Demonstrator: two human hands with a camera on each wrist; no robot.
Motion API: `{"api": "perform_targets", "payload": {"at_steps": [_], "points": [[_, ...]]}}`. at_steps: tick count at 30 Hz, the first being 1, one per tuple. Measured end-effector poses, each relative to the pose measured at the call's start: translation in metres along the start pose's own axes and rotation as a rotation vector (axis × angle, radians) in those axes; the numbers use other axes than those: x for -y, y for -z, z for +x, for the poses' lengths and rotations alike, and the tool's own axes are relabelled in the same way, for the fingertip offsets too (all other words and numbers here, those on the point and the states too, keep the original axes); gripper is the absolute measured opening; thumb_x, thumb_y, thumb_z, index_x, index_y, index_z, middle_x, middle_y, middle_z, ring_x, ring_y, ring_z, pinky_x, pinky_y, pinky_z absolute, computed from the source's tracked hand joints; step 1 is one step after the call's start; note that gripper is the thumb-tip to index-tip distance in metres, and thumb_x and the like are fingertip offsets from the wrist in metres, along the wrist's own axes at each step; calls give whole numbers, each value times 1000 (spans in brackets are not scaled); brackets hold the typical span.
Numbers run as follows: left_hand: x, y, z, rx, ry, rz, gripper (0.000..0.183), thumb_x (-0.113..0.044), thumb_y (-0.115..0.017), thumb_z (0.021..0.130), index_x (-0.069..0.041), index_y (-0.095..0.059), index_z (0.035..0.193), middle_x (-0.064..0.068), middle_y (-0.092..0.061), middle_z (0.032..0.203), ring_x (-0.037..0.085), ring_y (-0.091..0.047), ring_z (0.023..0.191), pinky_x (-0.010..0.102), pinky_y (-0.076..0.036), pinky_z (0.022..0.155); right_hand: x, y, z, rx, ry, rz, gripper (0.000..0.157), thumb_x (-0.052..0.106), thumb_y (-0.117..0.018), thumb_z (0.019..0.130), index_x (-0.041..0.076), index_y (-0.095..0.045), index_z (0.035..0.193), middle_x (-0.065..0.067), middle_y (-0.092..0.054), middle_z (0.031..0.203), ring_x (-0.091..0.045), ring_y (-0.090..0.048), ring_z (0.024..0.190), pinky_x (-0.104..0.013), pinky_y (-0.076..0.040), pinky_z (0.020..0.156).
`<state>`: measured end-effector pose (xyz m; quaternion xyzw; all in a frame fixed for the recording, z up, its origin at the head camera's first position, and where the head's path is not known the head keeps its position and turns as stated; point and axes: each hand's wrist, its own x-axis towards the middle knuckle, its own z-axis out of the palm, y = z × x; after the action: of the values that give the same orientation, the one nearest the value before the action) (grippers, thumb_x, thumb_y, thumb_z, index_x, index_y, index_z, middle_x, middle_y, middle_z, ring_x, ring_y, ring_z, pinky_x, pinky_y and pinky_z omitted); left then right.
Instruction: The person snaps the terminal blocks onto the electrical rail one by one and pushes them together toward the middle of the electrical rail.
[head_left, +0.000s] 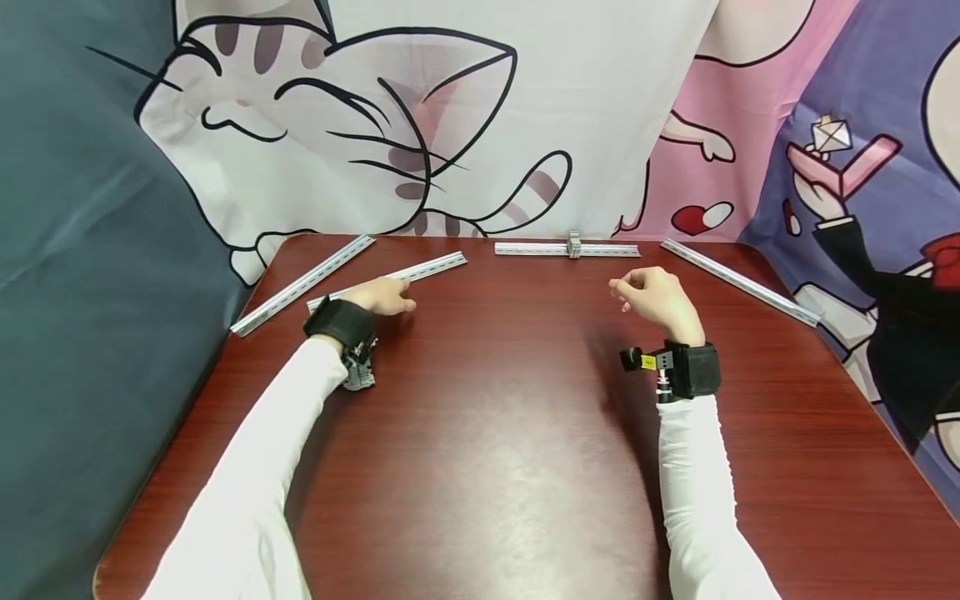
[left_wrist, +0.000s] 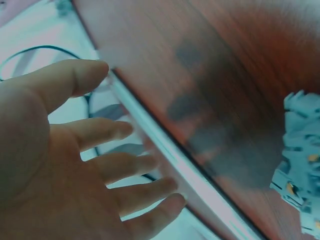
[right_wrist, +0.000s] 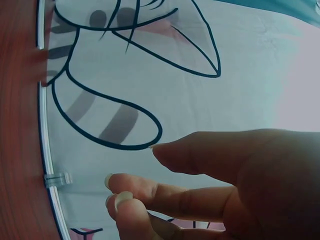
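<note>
My left hand (head_left: 378, 296) hovers at the slotted metal rail (head_left: 431, 267) lying aslant at the back left, covering part of it. In the left wrist view, this hand (left_wrist: 95, 155) has its fingers spread and nothing in them. Partly hidden by the left wrist is a grey cluster of terminal blocks (head_left: 360, 377) on the table, also at the right edge of the left wrist view. My right hand (head_left: 658, 302) is held above the table with loosely bent fingers and holds nothing. Nearest to it is a back rail (head_left: 532, 249) carrying a small grey block (head_left: 574, 246).
Another slotted rail (head_left: 300, 287) lies along the table's left edge, and one more rail (head_left: 738, 282) slants along the right edge. Behind the brown table (head_left: 480, 433) hangs a printed cloth (head_left: 600, 100).
</note>
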<state>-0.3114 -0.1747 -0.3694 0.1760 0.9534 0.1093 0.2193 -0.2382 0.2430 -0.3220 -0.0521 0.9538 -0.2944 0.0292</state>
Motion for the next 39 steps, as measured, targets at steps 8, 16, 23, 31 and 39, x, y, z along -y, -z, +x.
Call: {"api": "perform_targets", "payload": {"at_steps": [8,16,23,31,39], "points": [[11,-3,23,78,249,3,77,-34,-45,99,4,-6,153,40,-6,153,58,-11,140,66,-20,111,1,-5,4,65,24,-28,36,35,-52,98,3,-70,97,-6,-66,71,-26,-63,81,-38,-44,75],[17,-23,31,71,299,-28,82,-43,-43,99,3,-3,153,43,-2,152,64,-3,138,67,-11,114,-6,-9,3,130,53,-66,36,35,-52,99,3,-69,103,-8,-69,76,-23,-65,80,-39,-46,77],[11,-24,32,46,284,-41,78,-48,-39,100,-7,-4,155,43,5,151,64,4,138,70,-11,111,-9,-3,4,171,79,-94,35,32,-52,99,2,-68,105,-13,-72,83,-22,-68,80,-45,-48,83],[3,-19,35,51,269,-51,80,-53,-39,98,-11,-3,156,41,8,153,62,6,140,72,-12,109,-6,4,9,237,72,-99,38,35,-51,99,2,-66,112,-17,-73,90,-30,-69,90,-48,-47,89],[-1,-23,39,86,266,-44,82,-55,-38,98,-11,0,156,39,10,153,62,8,140,72,-11,110,-9,4,10,262,65,-98,38,34,-50,100,1,-65,114,-16,-73,90,-28,-70,90,-50,-47,91]]}}
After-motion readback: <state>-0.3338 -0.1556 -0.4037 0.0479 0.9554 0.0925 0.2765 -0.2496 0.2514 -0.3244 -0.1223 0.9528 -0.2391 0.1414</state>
